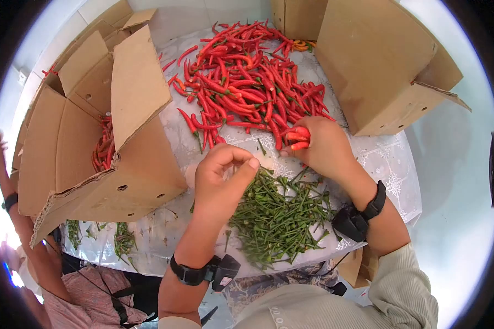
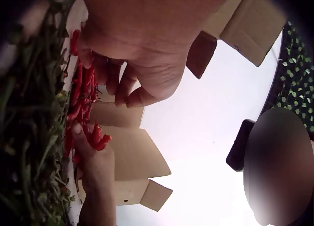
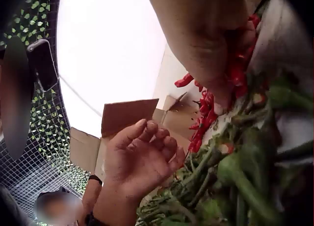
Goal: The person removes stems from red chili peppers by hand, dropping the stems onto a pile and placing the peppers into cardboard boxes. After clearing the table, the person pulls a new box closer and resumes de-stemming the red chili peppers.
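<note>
Cardboard boxes (image 1: 381,68) flank heaped red chilies (image 1: 241,88) and green stems (image 1: 282,216).

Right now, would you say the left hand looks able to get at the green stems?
Probably yes: the left hand looks empty and is right beside the green stems, with nothing standing between them.

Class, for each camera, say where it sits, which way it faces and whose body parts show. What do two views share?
Head: worn on the head, facing forward and down at red chillies and green stems; left hand, right hand and a pale sleeve show.
Left wrist: facing past its own hand, seen large, toward the right hand holding chillies.
Right wrist: facing past its own hand, seen large, toward the left hand's palm.
Both wrist views share both hands, chillies and stems.
</note>
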Motion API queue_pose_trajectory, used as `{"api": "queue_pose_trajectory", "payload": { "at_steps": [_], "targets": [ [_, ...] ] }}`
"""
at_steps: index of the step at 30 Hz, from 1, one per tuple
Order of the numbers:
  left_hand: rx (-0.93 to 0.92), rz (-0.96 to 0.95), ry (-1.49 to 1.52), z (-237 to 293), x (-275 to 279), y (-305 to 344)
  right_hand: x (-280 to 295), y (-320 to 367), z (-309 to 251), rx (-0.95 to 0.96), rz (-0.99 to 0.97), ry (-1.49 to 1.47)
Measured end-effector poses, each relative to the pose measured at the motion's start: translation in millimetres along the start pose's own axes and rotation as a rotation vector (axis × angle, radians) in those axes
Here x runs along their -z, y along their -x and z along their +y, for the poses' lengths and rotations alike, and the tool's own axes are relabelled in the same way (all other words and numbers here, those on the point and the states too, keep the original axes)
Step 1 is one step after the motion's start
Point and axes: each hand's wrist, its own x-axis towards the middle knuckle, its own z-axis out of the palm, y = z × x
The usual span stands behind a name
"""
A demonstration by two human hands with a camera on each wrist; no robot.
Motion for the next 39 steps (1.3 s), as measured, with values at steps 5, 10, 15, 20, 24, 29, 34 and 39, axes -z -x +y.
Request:
{"api": "queue_pose_trajectory", "payload": {
  "at_steps": [5,10,15,20,24,29,34,39],
  "targets": [
    [0.045,-0.005,0.014,-3,-1,0,-1,0,17,0.03,-0.062,-0.187],
    [0.054,-0.008,0.048,-4,-1,0,20,3,16,-0.122,-0.15,-0.458],
    [0.034,0.067,0.11,6,-8,1,21,7,10,-0.031,-0.301,-0.777],
    [-0.062,0.069,-0.051,-3,-2,-2,22,13,-4,-0.101,-0.382,-0.826],
    [0.002,0.015,0.008,-5,-1,-1,24,12,2,-0.152,-0.382,-0.83],
    [-0.007,0.007,-0.043,-6,-2,0,18,7,2,-0.134,-0.146,-0.809],
    [-0.124,-0.1,-0.233,2,-5,1,6,13,2,0.366,0.013,-0.457],
    [-0.153,-0.034,-0.289,7,-9,2,6,21,-21,0.257,-0.193,-0.599]
  ]
}}
